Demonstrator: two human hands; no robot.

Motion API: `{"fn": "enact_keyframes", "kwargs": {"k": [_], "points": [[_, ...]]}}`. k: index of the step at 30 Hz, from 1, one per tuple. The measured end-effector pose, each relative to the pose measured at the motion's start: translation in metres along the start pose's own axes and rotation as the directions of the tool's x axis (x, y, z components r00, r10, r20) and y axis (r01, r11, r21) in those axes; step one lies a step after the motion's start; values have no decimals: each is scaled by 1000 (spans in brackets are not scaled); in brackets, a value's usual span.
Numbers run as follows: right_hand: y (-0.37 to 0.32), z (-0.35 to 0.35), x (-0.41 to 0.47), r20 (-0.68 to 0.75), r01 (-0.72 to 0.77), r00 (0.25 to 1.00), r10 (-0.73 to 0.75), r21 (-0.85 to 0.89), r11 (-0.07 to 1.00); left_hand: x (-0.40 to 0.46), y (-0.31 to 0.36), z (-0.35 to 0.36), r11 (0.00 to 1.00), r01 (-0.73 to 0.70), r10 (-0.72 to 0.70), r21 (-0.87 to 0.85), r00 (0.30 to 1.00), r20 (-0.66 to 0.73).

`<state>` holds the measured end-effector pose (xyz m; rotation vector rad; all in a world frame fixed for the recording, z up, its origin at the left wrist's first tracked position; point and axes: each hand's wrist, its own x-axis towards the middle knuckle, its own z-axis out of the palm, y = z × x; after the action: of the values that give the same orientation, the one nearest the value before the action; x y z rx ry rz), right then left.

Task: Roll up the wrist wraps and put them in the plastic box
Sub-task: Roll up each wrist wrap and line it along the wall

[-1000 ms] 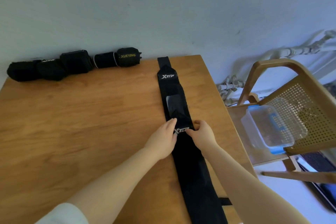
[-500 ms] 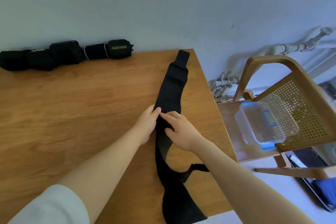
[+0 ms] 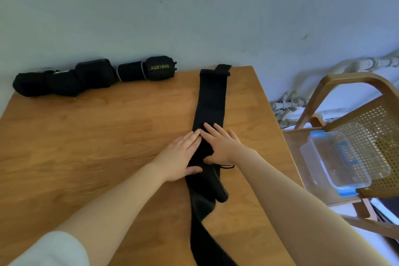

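Both flat hands, left hand [image 3: 180, 155] and right hand [image 3: 222, 147], pressed the wrist wrap [image 3: 210, 101] near the tabletop's right edge; smoothing it straight first should give a tight roll.

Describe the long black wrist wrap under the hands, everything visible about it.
The wrist wrap is a long band of plain black fabric lying unrolled along the right part of the wooden table, running from the far edge by the wall towards the person. Its far end narrows to a short tab; its near part is twisted and folded over, with a thin cord loop poking out on the right. The left hand and right hand press flat on its middle, fingers straight.
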<state>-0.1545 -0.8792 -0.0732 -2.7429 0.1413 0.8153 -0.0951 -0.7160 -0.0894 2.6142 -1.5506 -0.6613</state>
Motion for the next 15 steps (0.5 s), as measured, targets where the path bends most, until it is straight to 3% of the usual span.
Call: {"fn": "enact_keyframes", "kwargs": {"k": [2, 5, 10, 15], "points": [[2, -12, 13, 2, -3, 1000, 3, -35, 999, 3, -8, 2, 994, 4, -8, 105, 999, 35], [0, -20, 20, -83, -32, 996, 28, -58, 998, 14, -11, 2, 992, 28, -31, 123, 999, 21], [-4, -15, -9, -155, -9, 987, 41, 204, 979, 41, -3, -6, 984, 164, -165, 71, 986, 14], [2, -4, -54, 21, 11, 1000, -16, 220, 975, 55, 1, -8, 976, 211, -210, 49, 978, -15]]}}
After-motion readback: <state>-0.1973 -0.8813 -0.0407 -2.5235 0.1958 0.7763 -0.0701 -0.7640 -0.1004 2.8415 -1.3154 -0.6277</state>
